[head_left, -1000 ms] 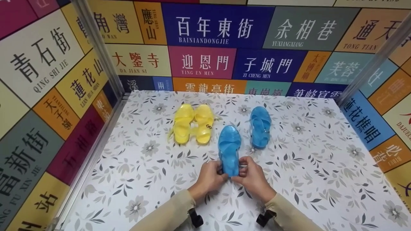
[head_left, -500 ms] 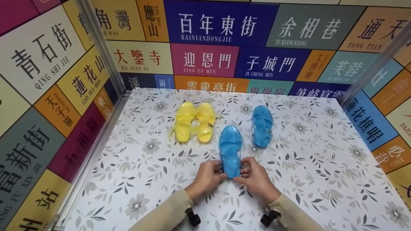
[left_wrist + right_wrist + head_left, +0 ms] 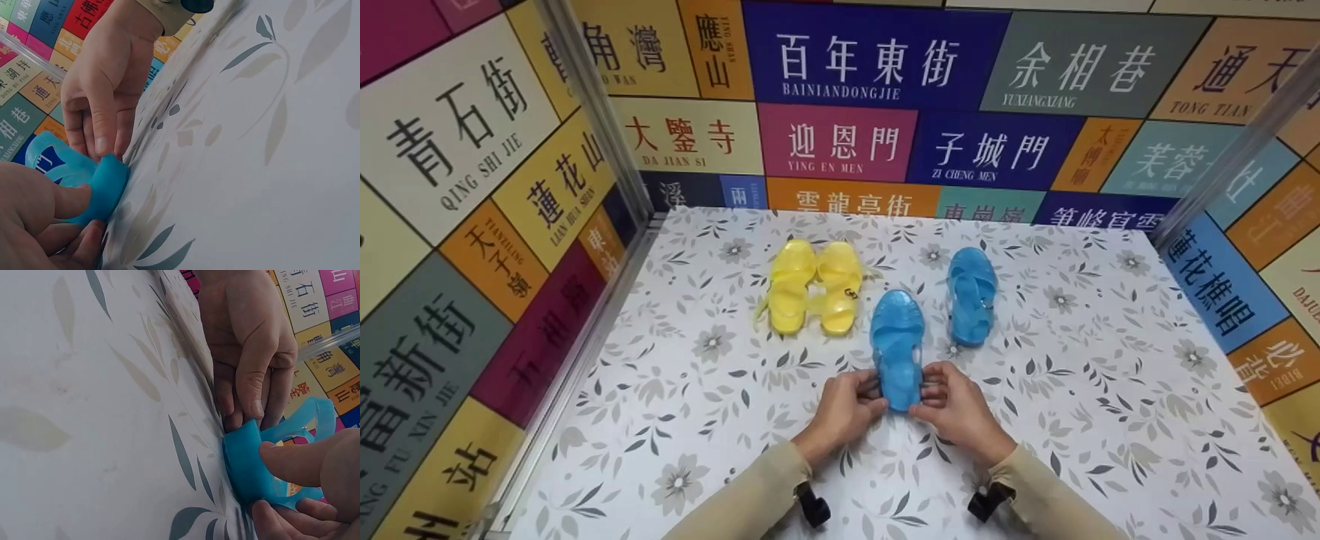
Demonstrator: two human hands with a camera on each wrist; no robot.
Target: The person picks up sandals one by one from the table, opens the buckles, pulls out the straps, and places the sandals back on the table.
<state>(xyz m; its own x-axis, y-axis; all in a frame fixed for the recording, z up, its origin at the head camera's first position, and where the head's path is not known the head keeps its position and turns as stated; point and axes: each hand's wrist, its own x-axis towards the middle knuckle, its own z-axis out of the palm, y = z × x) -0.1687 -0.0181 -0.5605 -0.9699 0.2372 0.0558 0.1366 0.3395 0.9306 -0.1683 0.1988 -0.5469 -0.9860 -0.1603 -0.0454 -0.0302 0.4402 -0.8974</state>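
Observation:
A blue jelly sandal [image 3: 898,352] lies on the patterned cloth, toe pointing away from me. My left hand [image 3: 849,409] grips its heel end from the left, thumb at the back. From the right side, my right hand [image 3: 956,409] holds the same heel with thumb and curled fingers. In the left wrist view, both thumbs touch the blue heel [image 3: 107,188] close to the cloth. The right wrist view shows the sandal's heel [image 3: 247,461] between the two hands. Its matching blue sandal [image 3: 971,296] lies farther back to the right, untouched.
A pair of yellow sandals [image 3: 815,289] lies side by side at the back left, toes away. White floral cloth [image 3: 682,420] covers the table. Printed panels with Chinese lettering [image 3: 877,64] wall in the back and both sides, joined by metal posts.
Over the last half second, both hands have nudged the blue sandal slightly away from me. Between the two earlier frames the whole view shifted slightly. The other sandals stay put.

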